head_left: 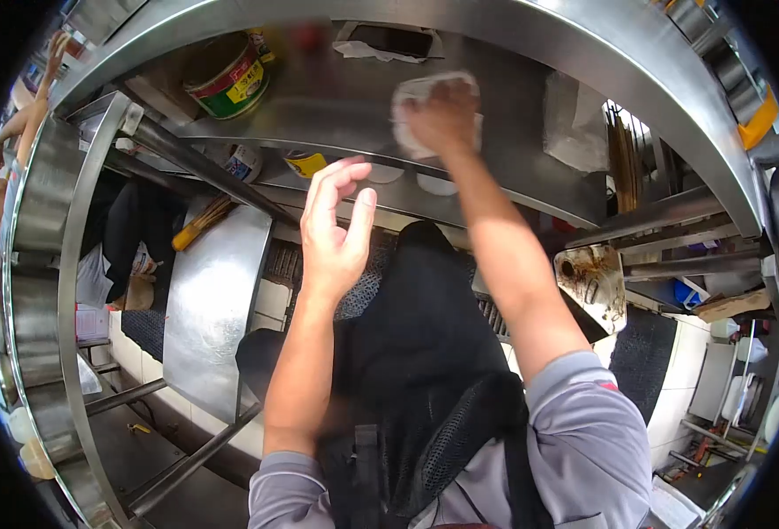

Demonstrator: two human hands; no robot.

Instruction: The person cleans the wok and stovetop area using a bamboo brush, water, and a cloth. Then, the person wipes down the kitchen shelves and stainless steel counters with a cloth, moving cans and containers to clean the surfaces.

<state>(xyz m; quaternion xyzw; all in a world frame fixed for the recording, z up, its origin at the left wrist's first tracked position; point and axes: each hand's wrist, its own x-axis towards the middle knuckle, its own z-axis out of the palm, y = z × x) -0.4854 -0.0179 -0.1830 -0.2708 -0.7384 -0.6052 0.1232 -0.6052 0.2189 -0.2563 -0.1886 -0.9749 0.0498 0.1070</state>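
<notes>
My right hand (447,115) reaches forward and presses a folded white cloth (414,139) onto a steel shelf (513,145). The hand is slightly blurred, with the cloth showing around it. My left hand (337,225) is raised in front of the shelf's near edge, thumb apart from the bent fingers, holding nothing. A phone (391,40) lies on some white paper at the back of the shelf, beyond the cloth. A green, red and yellow tin (231,88) stands further left.
Thin sticks (620,159) stand beside a clear plastic bag (574,123) on the right. Below are a stained metal container (592,286) and steel bars. A steel surface (218,300) with a yellow-handled brush (203,222) is at left. Another person's arm (35,115) shows far left.
</notes>
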